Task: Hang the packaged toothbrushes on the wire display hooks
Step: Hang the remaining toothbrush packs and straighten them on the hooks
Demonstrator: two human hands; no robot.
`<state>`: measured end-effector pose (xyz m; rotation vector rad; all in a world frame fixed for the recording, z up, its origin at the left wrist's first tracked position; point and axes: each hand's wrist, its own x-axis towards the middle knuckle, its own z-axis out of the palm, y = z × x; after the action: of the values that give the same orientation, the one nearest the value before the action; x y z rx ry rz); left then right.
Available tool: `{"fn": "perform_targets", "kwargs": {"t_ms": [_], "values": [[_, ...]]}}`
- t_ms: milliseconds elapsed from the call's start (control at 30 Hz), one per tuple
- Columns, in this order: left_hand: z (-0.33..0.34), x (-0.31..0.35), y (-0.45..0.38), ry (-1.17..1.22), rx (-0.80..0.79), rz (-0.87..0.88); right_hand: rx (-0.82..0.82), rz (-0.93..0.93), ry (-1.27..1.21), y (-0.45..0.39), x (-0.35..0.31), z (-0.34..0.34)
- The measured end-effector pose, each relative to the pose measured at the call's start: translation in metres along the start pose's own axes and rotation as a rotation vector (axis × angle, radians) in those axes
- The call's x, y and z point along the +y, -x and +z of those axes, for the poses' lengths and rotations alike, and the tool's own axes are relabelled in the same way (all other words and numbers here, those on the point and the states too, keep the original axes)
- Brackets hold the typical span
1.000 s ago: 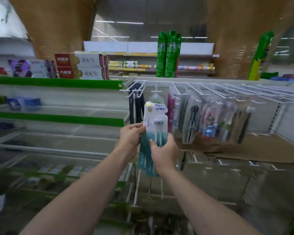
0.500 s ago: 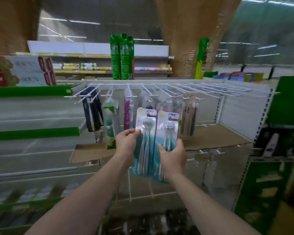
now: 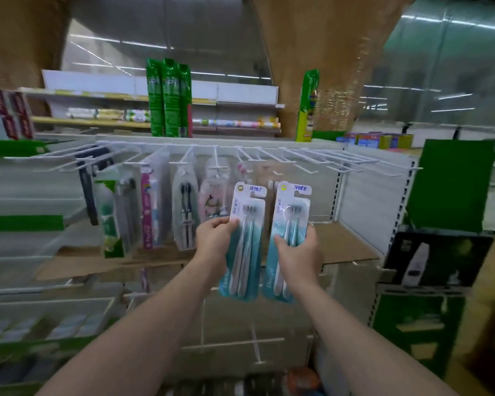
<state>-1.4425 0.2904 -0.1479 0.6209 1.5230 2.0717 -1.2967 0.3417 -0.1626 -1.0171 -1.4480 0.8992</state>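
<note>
Left hand [image 3: 212, 238] pinches the left pack [image 3: 245, 244] at its 9 o'clock edge, thumb across the front. Right hand [image 3: 296, 252] grips the right pack [image 3: 287, 238], fingers curled round its lower half. Both packs stand upright, long axis 12 to 6, hang tabs at 12, just below the empty hooks [image 3: 306, 158], not touching them.

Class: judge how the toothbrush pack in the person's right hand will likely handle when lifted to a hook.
The pack probably stays fairly stiff: gripped low by the right hand, its top stands upright. It looks light, held easily one-handed. Its glossy blister front may be somewhat slippery.
</note>
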Motion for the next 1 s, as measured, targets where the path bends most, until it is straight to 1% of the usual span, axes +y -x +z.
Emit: {"fn": "perform_targets", "kwargs": {"t_ms": [100, 167, 300, 467, 667, 767, 1000], "values": [[0.032, -0.007, 0.002, -0.002, 0.035, -0.009, -0.015, -0.031, 0.020, -0.032, 0.003, -0.021], [0.049, -0.011, 0.003, -0.007, 0.031, -0.010, -0.054, -0.029, 0.050, -0.052, 0.006, -0.029], [0.069, -0.012, 0.008, -0.045, 0.052, -0.036, -0.106, -0.048, 0.066, -0.086, 0.008, -0.041], [0.079, -0.019, 0.000, -0.067, 0.062, -0.056, -0.145, -0.061, 0.064, -0.111, 0.012, -0.038], [0.087, -0.028, -0.017, -0.051, 0.037, -0.088, -0.118, -0.059, 0.070, -0.128, 0.014, -0.029], [0.090, -0.028, -0.022, -0.039, 0.027, -0.095, -0.140, -0.029, 0.049, -0.134, 0.015, -0.028], [0.095, -0.027, -0.022, -0.030, 0.038, -0.118, -0.198, 0.021, 0.144, -0.159, 0.025, -0.013]]}}
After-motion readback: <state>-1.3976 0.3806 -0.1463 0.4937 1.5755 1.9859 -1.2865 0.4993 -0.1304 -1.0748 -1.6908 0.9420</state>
